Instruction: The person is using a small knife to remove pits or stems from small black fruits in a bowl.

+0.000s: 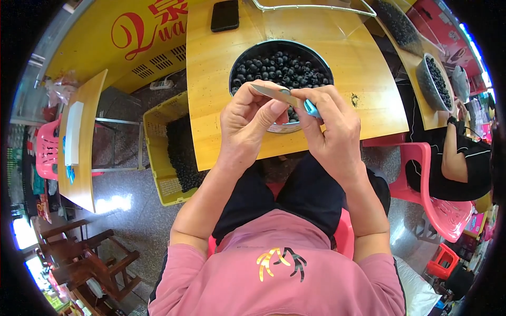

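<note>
My left hand (243, 120) is closed, thumb and fingers pinched together over the near part of a metal bowl (287, 128). A small round piece, mostly covered by the fingers and the blade, seems to be held there; its kind is not clear. My right hand (336, 122) grips the turquoise handle of a small knife (271, 93). The blade points left, across the fingertips of my left hand. Inside the bowl lie many small, round, black fruits or nuts (282, 66), just beyond my hands.
A black phone (225, 16) lies at the far left of the wooden table (363, 79). On the floor to the left stands a yellow crate (158, 158) of dark pieces. At right, another person (456, 152) sits near a second filled bowl (429, 87) and a pink chair (421, 184).
</note>
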A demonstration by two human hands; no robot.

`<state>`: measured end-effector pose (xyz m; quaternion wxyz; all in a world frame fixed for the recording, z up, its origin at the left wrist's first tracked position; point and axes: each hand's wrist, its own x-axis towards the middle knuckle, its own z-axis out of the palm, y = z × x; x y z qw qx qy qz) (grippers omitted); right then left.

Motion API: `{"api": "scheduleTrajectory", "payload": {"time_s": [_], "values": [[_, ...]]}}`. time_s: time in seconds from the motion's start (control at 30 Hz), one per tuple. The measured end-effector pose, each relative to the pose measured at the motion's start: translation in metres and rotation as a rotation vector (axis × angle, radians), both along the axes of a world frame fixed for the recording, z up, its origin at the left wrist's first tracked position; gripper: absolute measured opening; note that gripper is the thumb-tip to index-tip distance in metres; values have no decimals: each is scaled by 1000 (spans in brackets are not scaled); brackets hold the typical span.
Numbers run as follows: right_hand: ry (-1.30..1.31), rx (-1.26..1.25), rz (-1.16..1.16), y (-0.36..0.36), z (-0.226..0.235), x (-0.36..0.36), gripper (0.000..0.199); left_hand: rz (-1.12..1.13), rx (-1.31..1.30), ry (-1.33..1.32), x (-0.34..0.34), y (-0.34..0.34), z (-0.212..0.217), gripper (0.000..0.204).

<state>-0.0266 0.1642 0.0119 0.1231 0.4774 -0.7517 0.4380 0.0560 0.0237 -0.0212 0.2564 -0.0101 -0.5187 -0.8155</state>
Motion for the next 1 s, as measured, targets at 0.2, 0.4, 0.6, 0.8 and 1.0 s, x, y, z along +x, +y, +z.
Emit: {"api": "scheduleTrajectory", "payload": {"time_s": [0.2,0.4,0.6,0.8,1.0], "values": [[21,-27,-20,-1,-3,-2,23,-22,23,12,-2,0,0,17],[127,99,-130,3,-10,-12,16,-159,92,170,2,3,10,13],[-607,-108,67,5,13,-3,28,-126,176,82,1,0,0,17],[-936,-240,278,-3,17,3,28,-103,167,51,-1,6,6,16],[-912,-253,216,-11,6,0,26,-106,8,40,3,-3,0,16]]}}
